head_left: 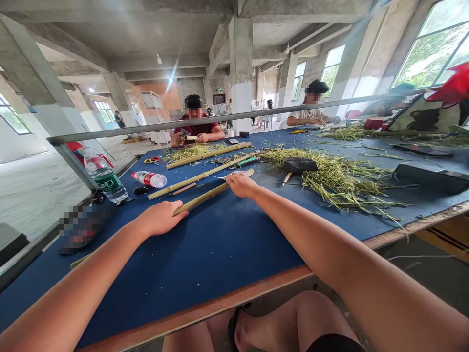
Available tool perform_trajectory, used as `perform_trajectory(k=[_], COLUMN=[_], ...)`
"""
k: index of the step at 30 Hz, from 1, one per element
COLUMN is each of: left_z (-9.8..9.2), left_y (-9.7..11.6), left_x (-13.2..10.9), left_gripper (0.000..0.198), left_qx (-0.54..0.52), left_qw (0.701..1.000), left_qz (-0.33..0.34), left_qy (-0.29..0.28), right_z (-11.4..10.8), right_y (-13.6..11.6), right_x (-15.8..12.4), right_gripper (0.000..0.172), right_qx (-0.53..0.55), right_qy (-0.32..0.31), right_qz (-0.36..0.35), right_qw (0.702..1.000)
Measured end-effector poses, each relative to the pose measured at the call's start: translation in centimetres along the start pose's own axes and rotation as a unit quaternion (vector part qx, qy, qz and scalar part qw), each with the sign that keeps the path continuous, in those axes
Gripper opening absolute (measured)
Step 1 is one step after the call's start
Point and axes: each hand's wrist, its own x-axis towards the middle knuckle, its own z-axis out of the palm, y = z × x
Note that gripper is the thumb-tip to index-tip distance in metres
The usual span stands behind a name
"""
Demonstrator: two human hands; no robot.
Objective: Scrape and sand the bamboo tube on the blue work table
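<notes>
The left hand (161, 217) has its grip closed around the nearer end of a bamboo pole (205, 196), which slants across the blue counter (201, 264) in front of the person. The right hand's grip (242, 185) is closed, near the pole's far end, on what looks like a knife (237, 173); whether those fingers also press on the bamboo, I cannot tell.

To work the bamboo well, the left hand should pin the pole firmly so it cannot roll, and the knife is best kept at a low angle, with light, even strokes that travel away from the left fingers. The knots probably call for a slower pass.

Counted, there is one bamboo pole in hand and two more on the counter beyond, one farther off (208, 155) and one nearer (194, 179); a further greenish end (78, 261) shows beside the left forearm. Two plastic bottles are here, one standing (110, 183), one lying (149, 179). There are three heaps of shavings, the largest (337, 178) to the right, one black block (300, 165) and three co-workers seated around the counter.
</notes>
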Motion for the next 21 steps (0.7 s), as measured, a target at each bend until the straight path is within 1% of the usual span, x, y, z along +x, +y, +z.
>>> perform_trajectory(k=[2,5,7,12,15,21], left_z=[0.1,0.2,0.2,0.1,0.0,0.1], left_y=[-0.1,-0.1,0.0,0.3,0.4,0.3], left_x=[0.0,0.0,0.1,0.0,-0.1,0.0], left_gripper=[0.052,0.052,0.052,0.050,0.050,0.052], left_qx=[0.005,0.010,0.013,0.009,0.000,0.002], left_qw=[1.000,1.000,1.000,1.000,1.000,1.000], left_qz=[0.004,0.011,0.011,0.006,0.006,0.004], left_qy=[0.000,-0.002,-0.005,-0.003,-0.002,-0.006], right_z=[0.0,0.1,0.2,0.1,-0.1,-0.4], right_y=[0.4,-0.2,-1.2,-3.6,-4.0,-3.9], right_x=[0.0,-0.3,-0.5,-0.9,-1.0,-1.1], right_gripper=[0.046,0.045,0.044,0.045,0.045,0.040], right_qx=[-0.010,-0.004,0.010,0.027,0.034,0.041], right_qy=[0.000,0.005,0.012,0.006,0.001,0.010], right_qz=[0.024,0.037,0.028,-0.027,-0.032,-0.053], right_qw=[1.000,0.999,0.999,0.999,0.999,0.998])
